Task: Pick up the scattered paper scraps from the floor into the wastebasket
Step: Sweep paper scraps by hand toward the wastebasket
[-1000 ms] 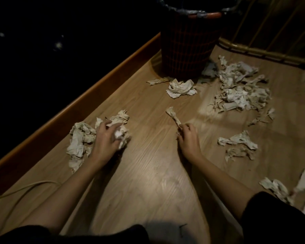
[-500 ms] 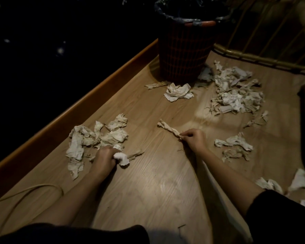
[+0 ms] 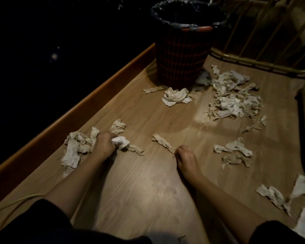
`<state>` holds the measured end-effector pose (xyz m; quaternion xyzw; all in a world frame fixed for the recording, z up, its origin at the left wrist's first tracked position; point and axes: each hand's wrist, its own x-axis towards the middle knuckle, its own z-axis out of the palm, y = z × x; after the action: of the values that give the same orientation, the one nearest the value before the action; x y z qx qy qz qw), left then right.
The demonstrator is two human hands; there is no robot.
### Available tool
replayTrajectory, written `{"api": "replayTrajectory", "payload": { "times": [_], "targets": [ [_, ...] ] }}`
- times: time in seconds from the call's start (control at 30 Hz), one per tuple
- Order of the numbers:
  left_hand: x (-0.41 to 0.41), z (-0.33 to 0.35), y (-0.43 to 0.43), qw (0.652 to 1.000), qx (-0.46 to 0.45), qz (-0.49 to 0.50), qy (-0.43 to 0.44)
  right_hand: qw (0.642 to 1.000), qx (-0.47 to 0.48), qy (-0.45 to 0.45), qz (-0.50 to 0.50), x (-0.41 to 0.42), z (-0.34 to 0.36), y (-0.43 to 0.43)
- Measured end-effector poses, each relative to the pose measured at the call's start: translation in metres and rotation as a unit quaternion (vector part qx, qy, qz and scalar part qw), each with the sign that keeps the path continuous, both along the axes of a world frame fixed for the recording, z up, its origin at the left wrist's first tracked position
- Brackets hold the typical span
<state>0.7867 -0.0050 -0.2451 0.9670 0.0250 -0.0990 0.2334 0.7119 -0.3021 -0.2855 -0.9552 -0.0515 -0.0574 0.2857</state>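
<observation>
Crumpled paper scraps lie all over the wooden floor. My left hand [image 3: 105, 145] is closed around a white paper wad [image 3: 121, 142], beside a loose pile of scraps [image 3: 77, 147] at the left. My right hand [image 3: 185, 158] pinches the near end of a long twisted paper strip [image 3: 163, 143] that rests on the floor. The red mesh wastebasket [image 3: 181, 60], lined with a black bag, stands upright at the far middle. A big heap of scraps [image 3: 234, 101] sits to its right, and one crumpled sheet [image 3: 176, 96] lies just in front of it.
A wooden skirting board [image 3: 74, 113] runs along the left with darkness beyond. A brass-coloured railing [image 3: 264, 66] borders the far right. More scraps [image 3: 233, 152] lie right of my hand and at the lower right [image 3: 273, 196]. A pale cable [image 3: 16, 201] trails at the lower left.
My left hand drew back from the left pile with a white wad in its grip. My right hand stayed pinched on the twisted strip, which now lies flatter on the floor.
</observation>
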Motion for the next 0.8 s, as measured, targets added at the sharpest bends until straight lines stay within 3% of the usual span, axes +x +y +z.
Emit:
{"api": "replayTrajectory", "payload": {
  "times": [0.2,0.3,0.43,0.57,0.7,0.8],
  "targets": [
    [-0.032,0.012,0.004,0.992,-0.071,0.035,-0.095,0.997,0.043,0.04,0.055,0.062,0.022,0.063],
    [-0.045,0.034,0.029,0.973,-0.066,0.115,-0.189,0.991,0.08,0.035,0.096,0.083,0.04,0.119],
    [-0.06,0.056,0.082,0.947,-0.037,0.229,-0.223,0.975,0.116,0.044,0.187,0.091,0.061,0.194],
    [-0.086,0.047,0.115,0.931,-0.03,0.337,-0.135,0.961,0.101,0.075,0.247,0.095,0.057,0.262],
    [-0.095,0.018,0.113,0.95,-0.044,0.308,0.005,0.916,-0.068,0.19,0.348,0.102,0.046,0.298],
    [-0.083,-0.001,0.102,0.951,-0.034,0.3,0.064,0.881,-0.174,0.192,0.395,0.1,0.038,0.303]
  ]
}}
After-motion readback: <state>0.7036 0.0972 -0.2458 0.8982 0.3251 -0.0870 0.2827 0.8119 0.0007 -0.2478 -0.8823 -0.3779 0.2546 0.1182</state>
